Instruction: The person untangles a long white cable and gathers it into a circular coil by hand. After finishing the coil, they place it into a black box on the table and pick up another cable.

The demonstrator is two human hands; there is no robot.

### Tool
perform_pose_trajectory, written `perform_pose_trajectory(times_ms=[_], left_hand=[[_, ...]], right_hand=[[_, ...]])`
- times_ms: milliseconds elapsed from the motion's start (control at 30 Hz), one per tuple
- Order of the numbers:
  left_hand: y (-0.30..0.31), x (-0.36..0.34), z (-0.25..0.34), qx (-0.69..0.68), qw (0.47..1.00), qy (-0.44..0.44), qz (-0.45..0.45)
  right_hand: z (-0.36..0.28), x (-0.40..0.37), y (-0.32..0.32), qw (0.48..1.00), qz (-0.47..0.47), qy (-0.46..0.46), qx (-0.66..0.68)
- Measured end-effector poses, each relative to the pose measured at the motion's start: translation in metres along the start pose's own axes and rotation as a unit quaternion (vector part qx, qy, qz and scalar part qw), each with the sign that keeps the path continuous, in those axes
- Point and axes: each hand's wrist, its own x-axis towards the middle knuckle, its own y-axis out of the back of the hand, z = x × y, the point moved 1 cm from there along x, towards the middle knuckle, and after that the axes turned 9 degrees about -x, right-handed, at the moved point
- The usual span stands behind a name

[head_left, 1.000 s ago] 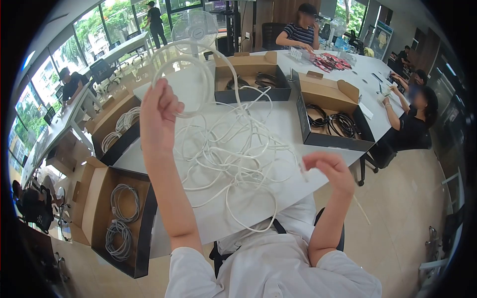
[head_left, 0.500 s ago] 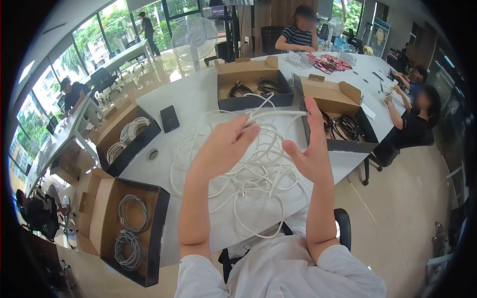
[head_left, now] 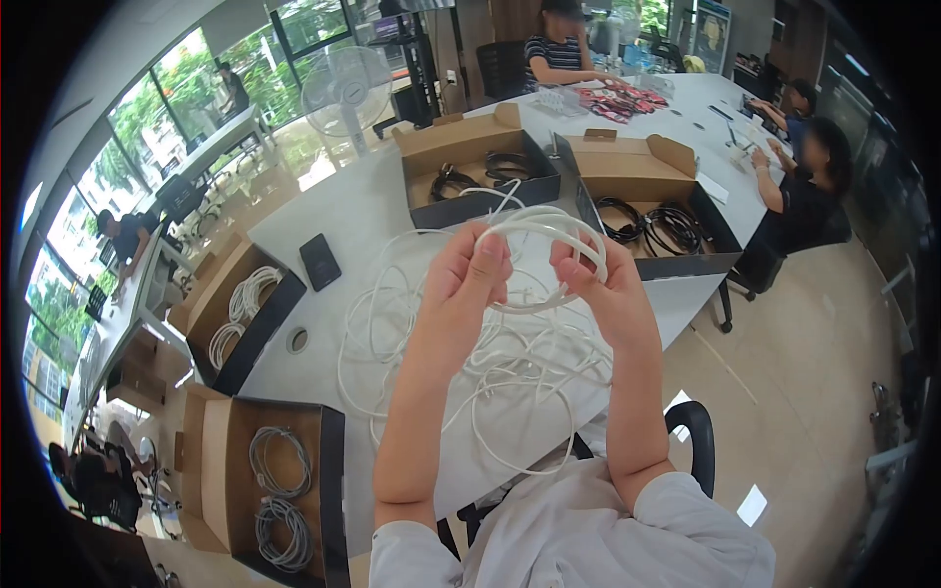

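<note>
Between my two hands a white cable (head_left: 534, 218) is bent into a few loops, held above the table. My left hand (head_left: 469, 274) is closed on the left side of the loops, thumb on top. On the right side, my right hand (head_left: 603, 284) has its fingers curled round the same loops. Below, a loose tangle of white cable (head_left: 392, 323) spreads over the white table (head_left: 294, 255), with one long loop hanging over its front edge. Some strands run from the tangle up to the loops.
Open boxes stand around: one with grey coils (head_left: 284, 534), one with white coils (head_left: 257, 292), and two with black cables (head_left: 451, 183) (head_left: 676, 227). A black phone (head_left: 320, 262) lies left, near a round table hole (head_left: 297, 340). Several people sit or stand farther off.
My right hand has gone from open and upright to closed round the cable. The cable between my hands now forms fuller loops. The camera view has shifted slightly.
</note>
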Motion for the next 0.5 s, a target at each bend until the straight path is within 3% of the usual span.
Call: perform_pose_trajectory(times_ms=[100,200,300,400,500], left_hand=[[-0.002,0.008,-0.014,-0.028,0.998,0.015,-0.051],[-0.004,0.02,-0.021,-0.024,0.996,0.034,-0.08],[-0.009,0.03,-0.029,-0.001,0.995,0.047,-0.091],[-0.016,0.033,-0.045,0.024,0.989,0.047,-0.139],[-0.007,0.04,-0.067,0.034,0.966,0.069,-0.247]], right_hand=[[0.001,0.002,0.005,0.985,0.006,-0.021,0.171],[-0.005,-0.002,0.013,0.972,-0.027,-0.062,0.224],[-0.01,-0.007,0.026,0.948,-0.147,-0.06,0.276],[-0.012,-0.01,0.031,0.963,0.001,-0.025,0.267],[-0.003,-0.011,0.048,0.939,0.034,0.015,0.343]])
